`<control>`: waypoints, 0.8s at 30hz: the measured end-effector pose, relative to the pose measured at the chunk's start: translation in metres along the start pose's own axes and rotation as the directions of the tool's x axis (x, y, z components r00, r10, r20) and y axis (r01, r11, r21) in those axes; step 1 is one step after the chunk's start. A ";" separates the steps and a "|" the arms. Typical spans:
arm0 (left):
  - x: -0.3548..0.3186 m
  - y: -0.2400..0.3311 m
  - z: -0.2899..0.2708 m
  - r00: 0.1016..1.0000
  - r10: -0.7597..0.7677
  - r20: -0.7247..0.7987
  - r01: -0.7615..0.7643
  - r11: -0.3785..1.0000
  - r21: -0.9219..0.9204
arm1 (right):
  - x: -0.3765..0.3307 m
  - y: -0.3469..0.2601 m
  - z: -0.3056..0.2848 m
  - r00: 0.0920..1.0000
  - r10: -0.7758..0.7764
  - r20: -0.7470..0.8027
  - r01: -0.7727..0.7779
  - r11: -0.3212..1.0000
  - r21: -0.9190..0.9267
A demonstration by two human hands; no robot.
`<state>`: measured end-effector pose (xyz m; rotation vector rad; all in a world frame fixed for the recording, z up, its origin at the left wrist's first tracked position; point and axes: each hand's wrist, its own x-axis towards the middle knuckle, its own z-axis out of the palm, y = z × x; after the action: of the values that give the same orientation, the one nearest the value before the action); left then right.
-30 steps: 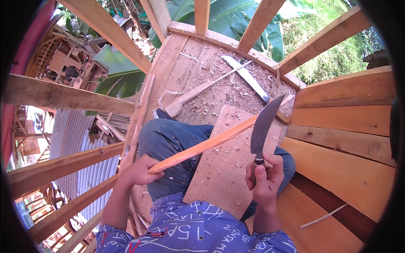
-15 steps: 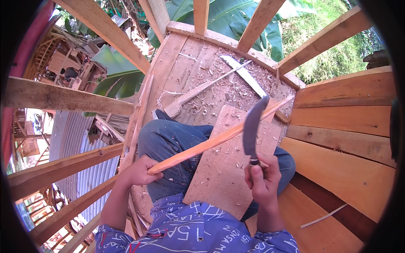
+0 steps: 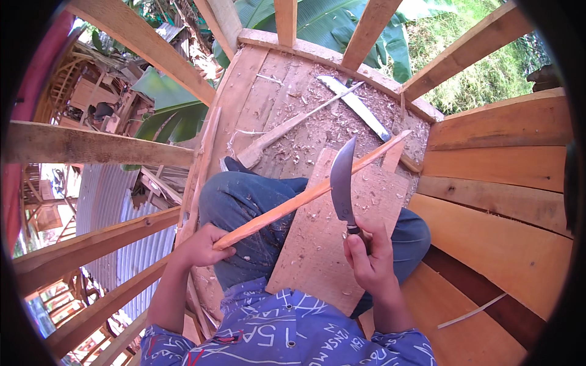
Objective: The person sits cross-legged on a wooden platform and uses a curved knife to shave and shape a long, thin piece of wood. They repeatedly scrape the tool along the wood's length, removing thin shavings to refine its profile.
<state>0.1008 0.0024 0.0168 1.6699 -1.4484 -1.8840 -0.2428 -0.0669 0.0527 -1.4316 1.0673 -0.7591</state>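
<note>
My left hand (image 3: 209, 245) is closed around the near end of a long, pale orange wooden stick (image 3: 274, 215). The stick slants up to the right, over my lap. In my right hand (image 3: 371, 256) is a knife (image 3: 343, 183) with a broad, curved dark blade, gripped by its handle and pointing upward. Its blade crosses in front of the stick; whether it touches the wood I cannot tell. Beneath both, a flat wooden board (image 3: 323, 250) lies across my legs, dotted with shavings.
Ahead on the plank floor (image 3: 247, 85), among scattered shavings, a long shiny blade-like piece (image 3: 360, 113) lies crossed by a tapered wooden piece (image 3: 271, 139). Upright wooden slats (image 3: 110, 143) fence the left and far sides. Wide planks (image 3: 488, 229) form the right side, with a thin strip (image 3: 470, 311) on them.
The knife has shifted left along the stick and down slightly toward me, its blade tilting more to the left. My left hand keeps its grip on the stick, nearly still.
</note>
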 end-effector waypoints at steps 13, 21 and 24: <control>0.000 0.006 0.003 1.000 -0.009 -0.007 0.010 0.999 0.041 | 0.001 0.002 -0.003 0.975 0.024 -0.223 0.058 0.935 0.351; 0.001 0.008 0.002 1.000 -0.011 -0.011 0.012 0.999 0.044 | 0.002 0.008 -0.005 0.999 -0.051 0.008 0.050 0.997 0.052; 0.003 0.007 0.002 1.000 0.008 -0.008 -0.007 0.999 0.045 | -0.001 0.011 0.005 0.998 -0.042 -0.038 0.048 0.982 0.183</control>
<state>0.0956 -0.0019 0.0204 1.6875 -1.5028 -1.8518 -0.2406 -0.0632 0.0412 -1.2927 0.9677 -0.8940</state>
